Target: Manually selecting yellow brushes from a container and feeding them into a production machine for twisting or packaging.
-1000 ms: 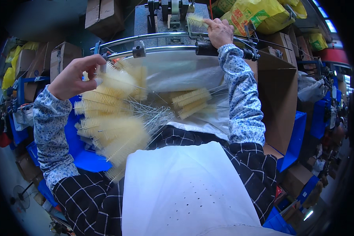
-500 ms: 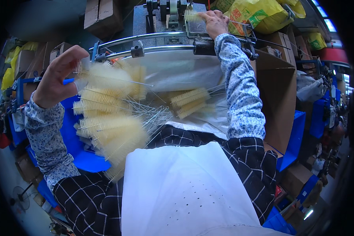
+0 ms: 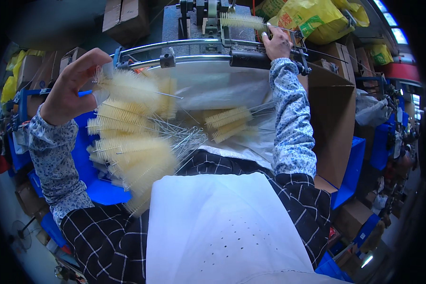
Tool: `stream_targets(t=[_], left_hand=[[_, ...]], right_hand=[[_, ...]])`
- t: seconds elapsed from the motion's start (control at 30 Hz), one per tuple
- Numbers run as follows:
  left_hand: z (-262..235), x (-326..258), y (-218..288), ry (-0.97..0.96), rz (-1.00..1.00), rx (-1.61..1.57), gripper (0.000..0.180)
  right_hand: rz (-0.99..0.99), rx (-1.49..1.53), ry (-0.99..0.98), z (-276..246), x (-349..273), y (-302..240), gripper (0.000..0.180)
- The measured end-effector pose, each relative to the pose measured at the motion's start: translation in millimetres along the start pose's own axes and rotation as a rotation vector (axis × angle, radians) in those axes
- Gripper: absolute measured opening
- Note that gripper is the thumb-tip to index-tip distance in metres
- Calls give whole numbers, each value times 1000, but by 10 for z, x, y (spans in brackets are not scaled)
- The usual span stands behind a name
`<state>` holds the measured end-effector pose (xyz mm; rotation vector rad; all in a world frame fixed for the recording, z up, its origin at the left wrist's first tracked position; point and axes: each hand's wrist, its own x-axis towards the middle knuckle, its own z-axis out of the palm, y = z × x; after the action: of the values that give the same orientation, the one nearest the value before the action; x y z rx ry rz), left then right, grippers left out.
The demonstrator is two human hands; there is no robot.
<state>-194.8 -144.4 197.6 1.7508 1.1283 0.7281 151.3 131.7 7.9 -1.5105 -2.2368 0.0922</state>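
Observation:
My left hand (image 3: 71, 87), with white coverings on its fingertips, is closed on the bristle end of a cream brush (image 3: 130, 87). The brush's twisted wire stem points right. Below it lies a heap of similar brushes (image 3: 142, 154), their looped wire stems gathered toward the middle. At the machine (image 3: 170, 28), my right hand (image 3: 278, 43) is closed with bent fingers at the stem end of another brush (image 3: 241, 21), which lies crosswise at the machine's head. The fingertips' exact hold on its thin wire is hard to see.
Two metal rails (image 3: 194, 43) with a black cylinder (image 3: 251, 58) cross in front of the machine. A few brushes (image 3: 229, 120) lie on white sheeting. A cardboard box (image 3: 333, 128) stands right, a blue bin (image 3: 99, 189) left, yellow bags (image 3: 317, 19) behind.
My right hand has moved right and slightly nearer, uncovering more of the brush at the machine. My left hand and its brush have shifted only slightly.

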Motion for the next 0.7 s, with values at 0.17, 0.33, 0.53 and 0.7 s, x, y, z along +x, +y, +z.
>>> stream_targets(t=[0.17,0.33,0.53,0.7], left_hand=[[-37,72,-5,-6,70,-58,64],[-1,42,-18,15,45,-7,66],[83,212,86,-6,107,1,64],[64,242,103,-40,102,6,64]], right_hand=[[-11,-4,4,47,-43,-228,35],[-12,-46,-2,135,-118,-703,29],[-2,-64,-75,197,-163,-1243,27],[-48,-59,-63,126,-167,-1179,29]])
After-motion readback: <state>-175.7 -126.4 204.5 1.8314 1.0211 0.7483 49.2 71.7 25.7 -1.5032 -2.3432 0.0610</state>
